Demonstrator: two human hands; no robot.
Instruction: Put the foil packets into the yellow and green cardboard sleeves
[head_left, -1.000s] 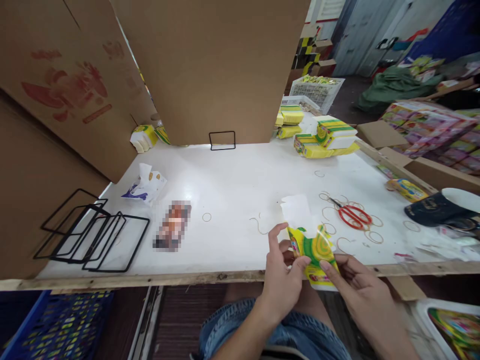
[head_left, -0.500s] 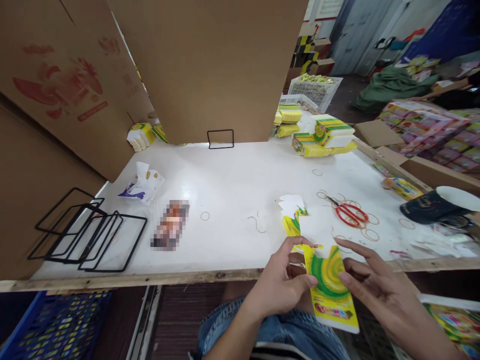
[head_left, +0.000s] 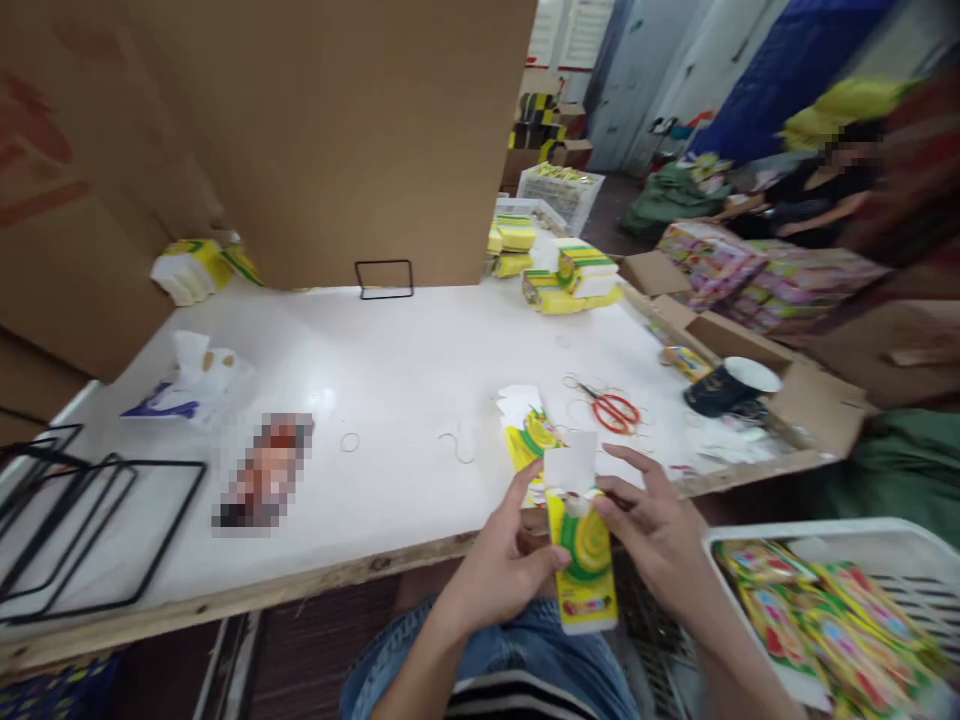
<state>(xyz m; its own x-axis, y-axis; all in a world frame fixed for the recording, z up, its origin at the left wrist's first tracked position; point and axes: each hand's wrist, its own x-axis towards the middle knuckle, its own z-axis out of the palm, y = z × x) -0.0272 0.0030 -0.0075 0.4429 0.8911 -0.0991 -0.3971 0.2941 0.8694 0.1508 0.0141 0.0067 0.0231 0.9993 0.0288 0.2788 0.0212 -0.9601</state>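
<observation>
A yellow and green card packet (head_left: 585,555) with a white flap standing up at its top is held upright between my two hands, over my lap at the table's front edge. My left hand (head_left: 499,555) pinches its left side with the thumb on the printed face. On the right side, my right hand (head_left: 656,515) has its thumb against the upper face and its index finger raised near the white flap. Just behind the packet, a small stack of yellow and white cards (head_left: 529,425) lies on the white table (head_left: 390,370).
Red-handled scissors (head_left: 615,412) lie among rubber bands, with a dark mug (head_left: 731,385) farther right. A white basket (head_left: 892,535) of colourful packets stands at lower right. Black wire frames (head_left: 97,530) are at left. A person (head_left: 810,195) sits in the background.
The view has turned right, bringing the person and more of the basket into sight. The packet is more upright, and its white top flap now shows above the printed face.
</observation>
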